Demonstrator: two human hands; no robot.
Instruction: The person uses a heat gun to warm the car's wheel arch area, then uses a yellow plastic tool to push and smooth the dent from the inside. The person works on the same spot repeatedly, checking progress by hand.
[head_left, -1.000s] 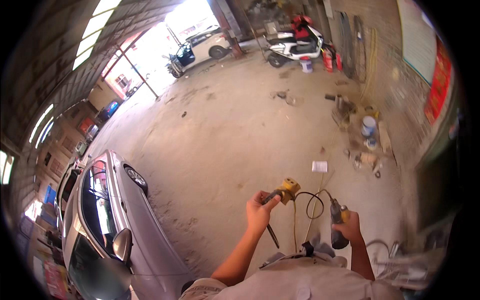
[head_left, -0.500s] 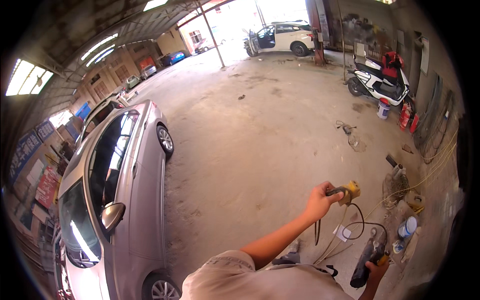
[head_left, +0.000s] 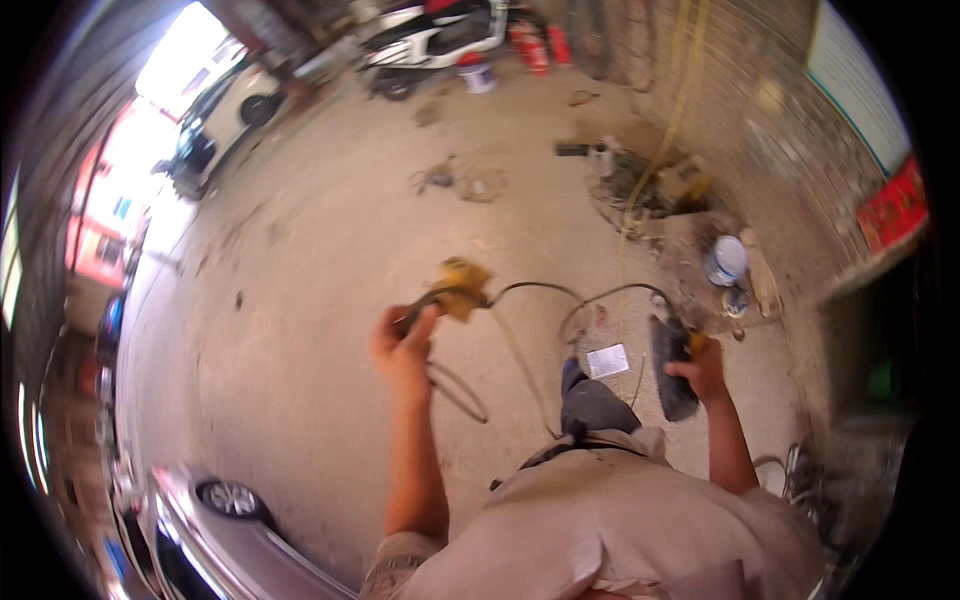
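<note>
My left hand [head_left: 405, 345] is closed around a bunched black cord [head_left: 428, 300]. Right beyond the fingers is a yellow socket block [head_left: 463, 288], and a loop of the cord dangles below. From there the black cord runs across to a power tool [head_left: 672, 370] with a dark body and some yellow by the grip. My right hand [head_left: 703, 368] is wrapped around this tool, which hangs nose down at my right side. Motion blurs both hands a little, and the tool's exact type cannot be made out. A pale yellow cable [head_left: 525, 375] trails from the block toward the floor.
A white sheet [head_left: 607, 361] lies on the floor by my foot. To the right are a white bucket [head_left: 726, 262] and a heap of cables and tools [head_left: 640, 180]. A scooter [head_left: 440, 40] stands far ahead, a silver car [head_left: 235, 545] at lower left.
My view has swung to the right, so the silver car now sits at lower left. Both hands still hold their things; the cord between them is spread wider.
</note>
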